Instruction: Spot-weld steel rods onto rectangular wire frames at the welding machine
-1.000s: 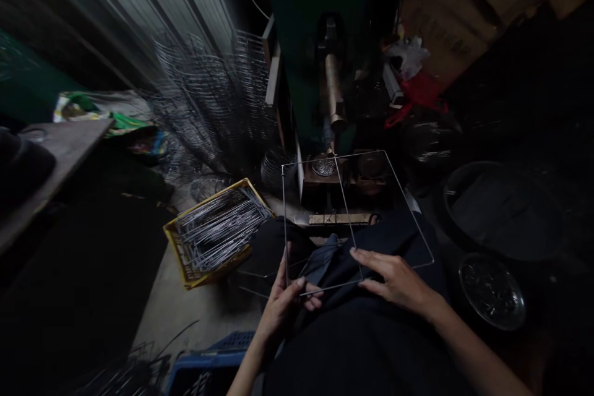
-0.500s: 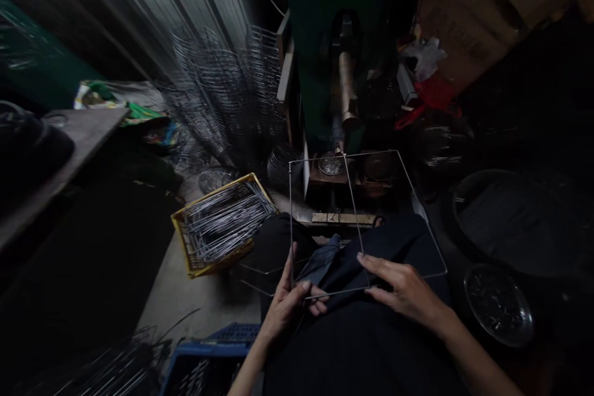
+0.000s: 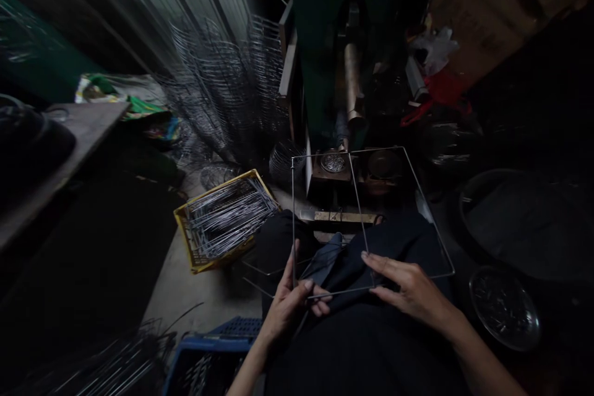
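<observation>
A thin wire frame (image 3: 358, 200) with a crossbar is held up over the lap. My left hand (image 3: 292, 300) grips its near left corner, thumb and fingers around the wire. My right hand (image 3: 401, 281) pinches the middle wire near its lower end. The far edge of the frame meets a green machine (image 3: 320, 74) at its metal tip (image 3: 342, 145), above a small dish of bright metal bits (image 3: 333, 163). Whether the tip touches the wire cannot be made out.
At left, a yellow basket (image 3: 189, 253) holds many metal rods. A blue crate (image 3: 208, 344) stands at the bottom. Stacked wire racks (image 3: 218, 80) lean behind. A round dish of small parts (image 3: 505, 309) lies at right, below red plastic (image 3: 443, 90).
The view has shifted slightly, so the surroundings sit a little differently. Both hands keep the same hold on the wire frame.
</observation>
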The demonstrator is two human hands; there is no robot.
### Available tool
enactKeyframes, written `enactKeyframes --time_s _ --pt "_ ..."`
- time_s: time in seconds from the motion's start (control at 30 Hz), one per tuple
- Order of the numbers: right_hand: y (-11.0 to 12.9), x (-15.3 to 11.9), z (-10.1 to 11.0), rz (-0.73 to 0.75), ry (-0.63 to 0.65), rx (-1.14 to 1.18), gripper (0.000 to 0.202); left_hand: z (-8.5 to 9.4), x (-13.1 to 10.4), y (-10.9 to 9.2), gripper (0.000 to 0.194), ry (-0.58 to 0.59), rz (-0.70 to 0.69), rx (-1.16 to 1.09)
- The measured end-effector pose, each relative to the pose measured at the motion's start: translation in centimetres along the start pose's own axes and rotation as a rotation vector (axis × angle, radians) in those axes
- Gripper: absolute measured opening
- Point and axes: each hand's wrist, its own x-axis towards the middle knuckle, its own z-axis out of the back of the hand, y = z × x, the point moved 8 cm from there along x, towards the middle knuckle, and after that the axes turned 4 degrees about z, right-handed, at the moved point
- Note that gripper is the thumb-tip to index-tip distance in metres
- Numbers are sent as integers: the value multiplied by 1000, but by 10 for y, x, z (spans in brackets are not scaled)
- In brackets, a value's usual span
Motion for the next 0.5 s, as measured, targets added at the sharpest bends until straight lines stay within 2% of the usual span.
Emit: enactKeyframes --time_s 0.17,0.27,0.37,0.5 --pt "-1 0 0 -41 -35 29 61 -4 -1 6 93 6 5 -46" --pt "-9 6 0 -2 -71 10 59 1 10 4 91 -10 -22 -38" --pt "-28 31 12 30 -127 -99 61 4 43 -12 94 21 -68 -25" --pt "-60 89 53 15 -241 -291 67 4 110 -60 100 66 -174 -28"
